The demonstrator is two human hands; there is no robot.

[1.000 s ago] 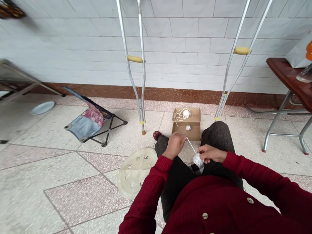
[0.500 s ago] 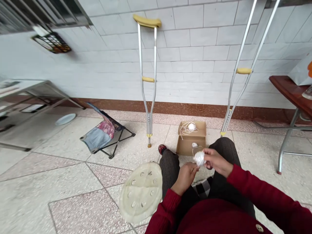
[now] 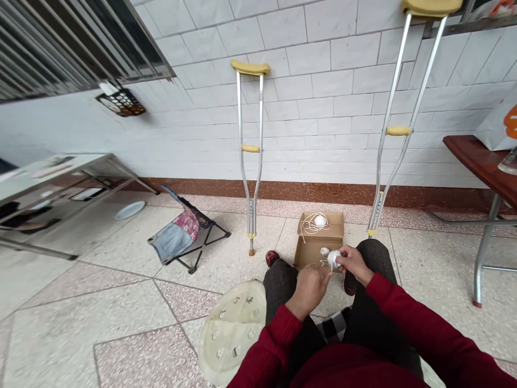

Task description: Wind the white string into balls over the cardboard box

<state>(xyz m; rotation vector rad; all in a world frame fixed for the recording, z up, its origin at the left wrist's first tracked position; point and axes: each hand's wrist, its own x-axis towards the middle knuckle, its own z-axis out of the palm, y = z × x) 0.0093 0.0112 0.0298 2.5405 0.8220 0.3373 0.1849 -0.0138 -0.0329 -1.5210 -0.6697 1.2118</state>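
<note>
My right hand (image 3: 355,264) grips a ball of white string (image 3: 333,260) in front of my knees. Close beside it, my left hand (image 3: 311,290) is closed in a pinch at the ball's lower left, on the string. Beyond my hands, an open cardboard box (image 3: 305,254) rests on the floor. Inside its near part is a small white ball (image 3: 324,251), partly behind the held one. Another white ball (image 3: 320,220) sits with loose loops of cord in the far part.
Two crutches (image 3: 251,215) (image 3: 377,207) lean on the tiled wall. A folding chair (image 3: 173,237) and a round translucent mat (image 3: 232,334) are on the left. A brown table (image 3: 472,156) stands right, a metal-legged table (image 3: 81,161) far left.
The view has shifted, so the surroundings sit lower and more of the wall shows. My left hand has moved slightly up against the ball, which stays in my right hand.
</note>
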